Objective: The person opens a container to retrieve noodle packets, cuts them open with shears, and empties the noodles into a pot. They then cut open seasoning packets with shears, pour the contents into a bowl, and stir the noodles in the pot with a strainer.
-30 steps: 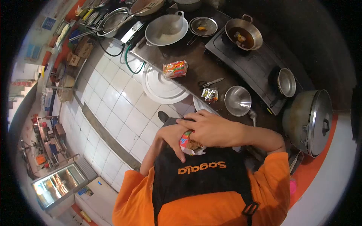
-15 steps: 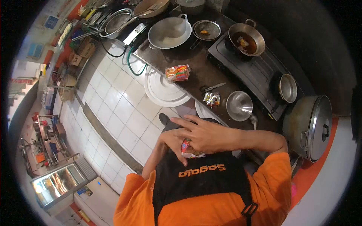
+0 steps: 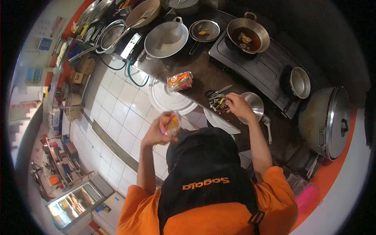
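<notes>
My left hand (image 3: 159, 132) is wrapped round a small clear and red noodle packet (image 3: 171, 124), raised over the tiled floor beside the counter. My right hand (image 3: 237, 106) reaches over the counter's front edge, its fingers pinched together at the foil sachets (image 3: 217, 103); whatever is between the fingertips is too small to tell. Scissors (image 3: 220, 91) lie just behind the sachets. To the left on the counter sits a red and yellow noodle packet (image 3: 179, 81). A steel saucepan (image 3: 253, 105) is partly behind my right hand.
A black stove (image 3: 254, 66) carries a pan of brown oil (image 3: 249, 36) and a small pan (image 3: 300, 83). A large lidded pot (image 3: 327, 122) stands at the right. A wok (image 3: 166, 39) and a strainer (image 3: 204, 31) are at the back. A round white lid (image 3: 166, 100) is beside the counter.
My hands have come apart from in front of my chest. The left moved up and left with the small packet; the right moved up to the foil sachets on the counter.
</notes>
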`<state>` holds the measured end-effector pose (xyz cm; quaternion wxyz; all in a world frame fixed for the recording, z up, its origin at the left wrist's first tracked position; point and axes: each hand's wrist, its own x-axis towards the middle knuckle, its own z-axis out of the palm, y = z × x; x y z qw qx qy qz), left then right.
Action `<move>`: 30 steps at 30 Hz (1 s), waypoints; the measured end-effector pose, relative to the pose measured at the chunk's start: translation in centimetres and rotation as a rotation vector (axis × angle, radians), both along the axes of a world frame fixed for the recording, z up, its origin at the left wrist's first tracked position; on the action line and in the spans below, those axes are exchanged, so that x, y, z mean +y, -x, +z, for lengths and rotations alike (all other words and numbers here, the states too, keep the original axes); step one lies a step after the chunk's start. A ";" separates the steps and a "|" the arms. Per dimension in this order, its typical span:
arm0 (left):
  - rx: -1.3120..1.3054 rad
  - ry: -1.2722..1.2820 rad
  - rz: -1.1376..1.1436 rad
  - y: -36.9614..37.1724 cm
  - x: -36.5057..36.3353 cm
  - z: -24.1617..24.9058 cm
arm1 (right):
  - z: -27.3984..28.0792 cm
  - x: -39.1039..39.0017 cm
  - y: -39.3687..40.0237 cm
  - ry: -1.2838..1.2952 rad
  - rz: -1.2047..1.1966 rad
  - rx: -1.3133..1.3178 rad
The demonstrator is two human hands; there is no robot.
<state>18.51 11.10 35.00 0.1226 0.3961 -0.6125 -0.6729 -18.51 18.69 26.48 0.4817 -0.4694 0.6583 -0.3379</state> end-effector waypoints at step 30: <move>-0.607 1.150 0.055 10.0 -10.3 -19.0 | -14.3 14.2 -8.6 -0.079 -0.105 0.172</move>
